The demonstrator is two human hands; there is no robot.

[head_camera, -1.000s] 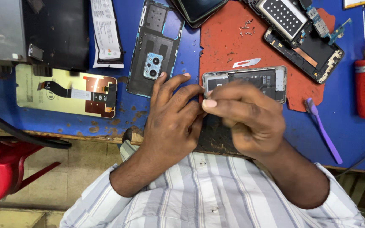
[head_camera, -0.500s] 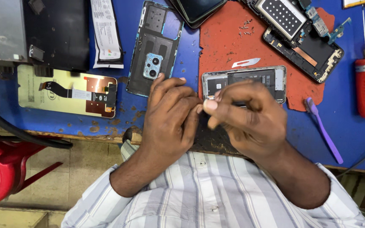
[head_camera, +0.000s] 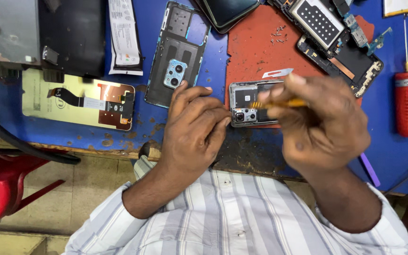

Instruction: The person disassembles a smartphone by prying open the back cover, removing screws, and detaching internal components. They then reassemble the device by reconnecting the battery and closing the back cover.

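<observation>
Two hands: both over the bench's near edge.
Left hand: fingers curled, tips pressing the opened grey phone body at its camera end.
Right hand: fingers pinched around a thin orange-handled tool, blurred, tip over the phone.
Phone: lying on the red mat.
Farther: dark back cover with blue camera block.

Bare blue bench between back cover and opened phone; parts crowd elsewhere
</observation>
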